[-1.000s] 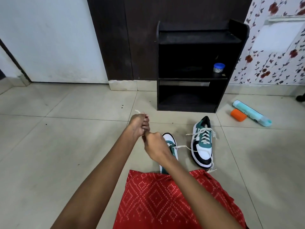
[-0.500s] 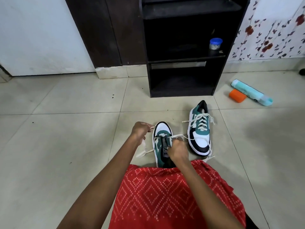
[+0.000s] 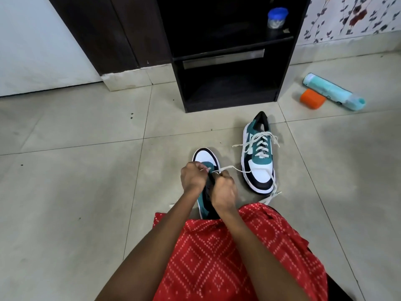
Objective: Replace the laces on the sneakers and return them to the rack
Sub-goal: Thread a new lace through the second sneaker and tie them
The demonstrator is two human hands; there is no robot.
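Tiled floor [image 3: 86, 192]. Left hand [image 3: 193, 178] and right hand [image 3: 224, 190] together, both pinching white lace [image 3: 230, 169] over near sneaker [image 3: 205, 158]. Right of hands, laced sneaker [image 3: 259, 157]; beyond, black rack [image 3: 227, 83]; far right, teal bottle [image 3: 332, 92].

Sneaker [image 3: 205, 157] under the fingers [image 3: 196, 169]: white toe, black trim, teal upper. Lace [image 3: 230, 167] running out right of the fingers: off-white. Second sneaker [image 3: 260, 172] further right of the fingers: teal, white toe panel, black trim and heel; its laces [image 3: 261, 146] off-white. Cloth [image 3: 217, 257] behind the fingers, wrist side: red, white dotted diamond pattern. Floor [image 3: 65, 181] left of the fingers: pale grey-beige tiles, darker grout lines, a few dark specks. Rack [image 3: 230, 106] beyond the fingertips: black. Jar [image 3: 277, 17] on it: blue lid, clear body. Far right beyond the fingers: orange container [image 3: 312, 101], mint-teal bottle [image 3: 329, 90]. Wallpaper [image 3: 358, 18]: white, dark red flowers, dark leafy stems. Door [image 3: 97, 29]: dark brown.
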